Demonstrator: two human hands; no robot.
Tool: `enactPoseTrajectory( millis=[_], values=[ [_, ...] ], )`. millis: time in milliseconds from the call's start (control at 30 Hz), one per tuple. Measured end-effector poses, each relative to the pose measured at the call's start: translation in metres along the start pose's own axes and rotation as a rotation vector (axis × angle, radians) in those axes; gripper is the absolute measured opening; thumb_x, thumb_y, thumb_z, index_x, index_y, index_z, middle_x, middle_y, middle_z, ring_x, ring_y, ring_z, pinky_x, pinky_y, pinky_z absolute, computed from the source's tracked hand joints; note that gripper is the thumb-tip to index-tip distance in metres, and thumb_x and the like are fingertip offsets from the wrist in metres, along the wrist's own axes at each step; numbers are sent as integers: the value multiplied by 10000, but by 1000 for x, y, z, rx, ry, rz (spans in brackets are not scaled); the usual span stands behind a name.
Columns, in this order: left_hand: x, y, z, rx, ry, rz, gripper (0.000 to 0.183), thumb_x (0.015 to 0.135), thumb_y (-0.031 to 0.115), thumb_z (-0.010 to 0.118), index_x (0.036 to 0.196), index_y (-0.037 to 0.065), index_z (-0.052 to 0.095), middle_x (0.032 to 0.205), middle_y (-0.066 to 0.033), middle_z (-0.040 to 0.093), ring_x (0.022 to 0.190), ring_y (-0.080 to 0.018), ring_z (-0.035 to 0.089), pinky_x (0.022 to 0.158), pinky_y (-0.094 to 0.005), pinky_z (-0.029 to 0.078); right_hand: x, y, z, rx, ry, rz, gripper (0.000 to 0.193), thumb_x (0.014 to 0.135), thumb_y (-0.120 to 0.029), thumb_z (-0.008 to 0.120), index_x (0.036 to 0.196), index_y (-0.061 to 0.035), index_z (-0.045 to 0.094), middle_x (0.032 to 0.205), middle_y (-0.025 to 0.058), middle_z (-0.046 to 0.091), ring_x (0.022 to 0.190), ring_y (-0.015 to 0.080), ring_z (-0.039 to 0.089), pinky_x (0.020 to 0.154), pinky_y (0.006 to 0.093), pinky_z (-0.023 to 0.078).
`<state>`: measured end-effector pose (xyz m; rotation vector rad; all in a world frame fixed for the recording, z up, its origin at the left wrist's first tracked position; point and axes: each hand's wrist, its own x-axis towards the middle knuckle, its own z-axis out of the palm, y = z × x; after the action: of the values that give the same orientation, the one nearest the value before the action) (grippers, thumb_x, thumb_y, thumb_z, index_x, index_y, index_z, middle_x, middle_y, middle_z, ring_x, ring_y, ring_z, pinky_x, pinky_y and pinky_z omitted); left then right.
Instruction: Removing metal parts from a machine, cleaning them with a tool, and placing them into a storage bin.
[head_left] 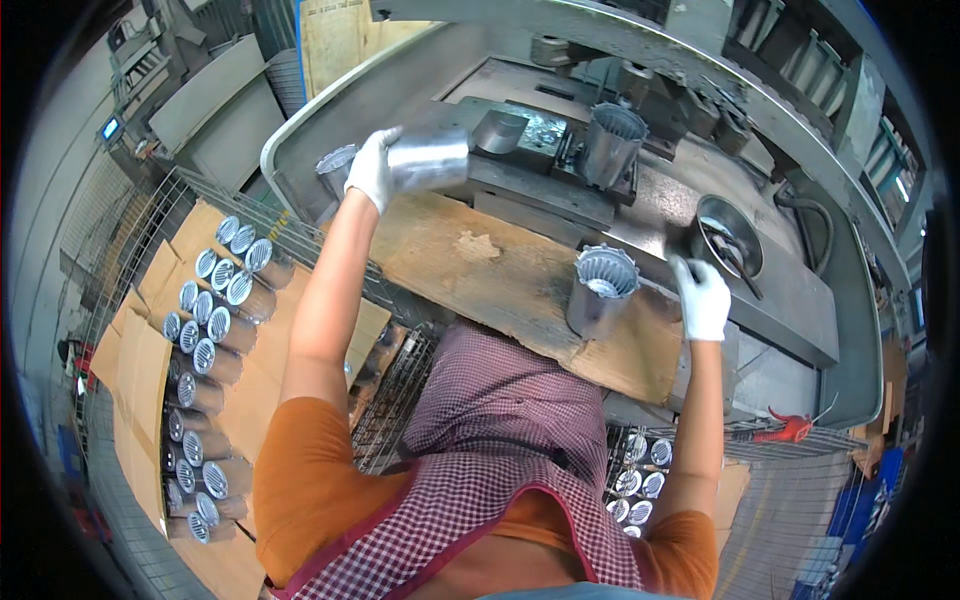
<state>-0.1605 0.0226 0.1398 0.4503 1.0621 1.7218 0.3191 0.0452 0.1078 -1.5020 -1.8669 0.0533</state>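
Note:
My left hand [372,172], in a white glove, is closed around a shiny metal cylinder [430,160], tilted onto its side above the left end of the machine bed. Just left of that hand is a finned metal housing [337,160], partly hidden. A second finned housing [603,295] stands upright on the cardboard sheet [480,255] in front of me. Another sits upright in the machine, a grey housing [612,145] by the fixture. My gloved right hand [704,300] is raised beside the cardboard's right end, fingers apart, with nothing visible in it.
A metal bowl [728,240] holding tools stands right of the fixture. At left, a wire cage [290,235] holds cardboard and several metal housings [205,355]. More housings [640,485] lie low at right, near a red-handled tool [785,428]. A machine beam [640,35] crosses overhead.

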Motion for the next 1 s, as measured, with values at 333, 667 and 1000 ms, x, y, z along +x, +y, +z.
enactPoseTrajectory(
  millis=[333,667,1000],
  values=[
    [27,-61,122,1112,-148,518,497,890,347,564,1227,-19,565,1248,-170,586,1134,-308,547,944,-348,423,-108,54,-75,-10,89,259,169,821,-184,694,854,-19,693,839,142,666,735,264,627,713,344,488],
    [51,-85,118,2012,161,610,643,780,642,559,1102,97,672,1162,-147,631,1129,-335,549,931,-419,443,-151,174,-156,-309,1093,536,571,786,-287,763,1248,-18,562,1205,180,582,1110,301,557,982,398,433],
    [58,-100,105,1565,156,668,606,804,641,524,969,92,719,1048,-180,651,1032,-368,574,904,-419,458,-155,244,-137,69,793,828,702,741,-480,748,1261,-52,552,1176,144,594,1000,286,587,877,408,456]
  ],
)
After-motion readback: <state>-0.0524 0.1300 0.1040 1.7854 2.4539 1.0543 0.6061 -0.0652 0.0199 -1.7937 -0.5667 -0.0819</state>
